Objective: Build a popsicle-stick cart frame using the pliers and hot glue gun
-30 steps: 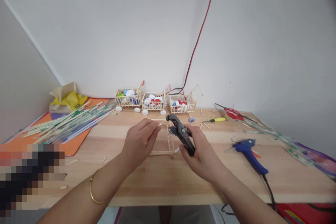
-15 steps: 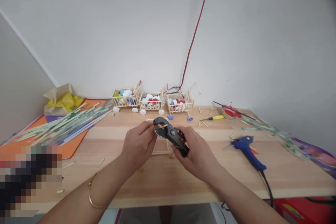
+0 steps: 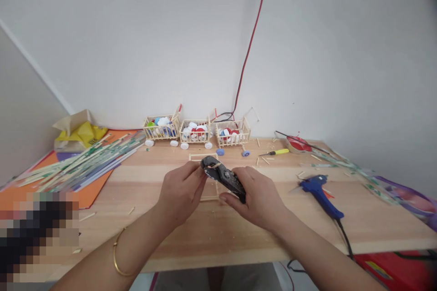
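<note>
A pale wall (image 3: 164,54) rises behind a wooden table (image 3: 143,182); the table's near edge crosses the bottom of the view, its right end runs out of frame, and a pixelated patch (image 3: 30,241) masks the lower left corner. That patch also covers part of an orange sheet (image 3: 95,191) under a bundle of sticks (image 3: 92,161). Both forearms enter from below, cut off by the frame.

The right hand (image 3: 259,198) is curled closed around dark pliers (image 3: 225,178), hiding most of the handles. The left hand (image 3: 179,191) has its fingers pinched together at the pliers' head, on a thin stick (image 3: 214,165); the fingertips themselves are hard to see. Plain wood stretches from both hands to the near edge, and from the right hand across to a blue glue gun (image 3: 319,193).

Three stick-built carts (image 3: 195,136) line the far side near the wall, well apart from the hands. Flat beneath the pliers lies a stick frame (image 3: 209,198), its left part hidden by the left hand. Smallest is the thin stick, lying across the pliers' jaws, its left end out of sight.
</note>
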The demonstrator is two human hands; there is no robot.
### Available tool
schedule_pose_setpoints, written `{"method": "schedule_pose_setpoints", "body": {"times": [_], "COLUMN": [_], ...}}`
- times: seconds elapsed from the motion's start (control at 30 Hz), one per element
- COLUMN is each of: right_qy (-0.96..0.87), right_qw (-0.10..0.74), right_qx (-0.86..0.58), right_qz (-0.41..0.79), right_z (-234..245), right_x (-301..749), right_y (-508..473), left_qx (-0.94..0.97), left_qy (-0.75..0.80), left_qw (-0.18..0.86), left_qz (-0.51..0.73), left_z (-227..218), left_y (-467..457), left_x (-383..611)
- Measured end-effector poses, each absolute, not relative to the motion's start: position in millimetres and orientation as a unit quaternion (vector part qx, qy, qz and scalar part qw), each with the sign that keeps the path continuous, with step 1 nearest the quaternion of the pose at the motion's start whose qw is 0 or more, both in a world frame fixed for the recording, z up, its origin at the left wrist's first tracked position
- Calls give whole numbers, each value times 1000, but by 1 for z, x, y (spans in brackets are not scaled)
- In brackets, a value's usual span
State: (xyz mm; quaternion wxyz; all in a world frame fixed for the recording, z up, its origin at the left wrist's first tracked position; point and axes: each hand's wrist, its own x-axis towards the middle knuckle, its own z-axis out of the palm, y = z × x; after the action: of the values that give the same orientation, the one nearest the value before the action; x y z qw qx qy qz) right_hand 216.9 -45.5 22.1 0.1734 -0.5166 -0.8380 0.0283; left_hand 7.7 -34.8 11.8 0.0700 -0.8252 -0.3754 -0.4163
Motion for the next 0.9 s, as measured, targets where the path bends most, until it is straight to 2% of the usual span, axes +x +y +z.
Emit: {"method": "schedule_pose_setpoints", "body": {"times": [0.47, 0.73, 0.9], "right_qy": [-876, -876, -880], "right_qw": [142, 139, 144], "right_qx": [-458, -459, -451], "right_qz": [42, 43, 38], "right_z": [20, 25, 27], "right_x": [228, 228, 229], "right_y": [-35, -33, -32], "left_qx": [-825, -819, -817], "left_qy": [-367, -368, -369], "left_qw": [3, -72, -64], "left_qz": [-429, -434, -438], "left_z": [11, 9, 9], "left_y": [-40, -38, -40], "left_x": [15, 15, 16]}}
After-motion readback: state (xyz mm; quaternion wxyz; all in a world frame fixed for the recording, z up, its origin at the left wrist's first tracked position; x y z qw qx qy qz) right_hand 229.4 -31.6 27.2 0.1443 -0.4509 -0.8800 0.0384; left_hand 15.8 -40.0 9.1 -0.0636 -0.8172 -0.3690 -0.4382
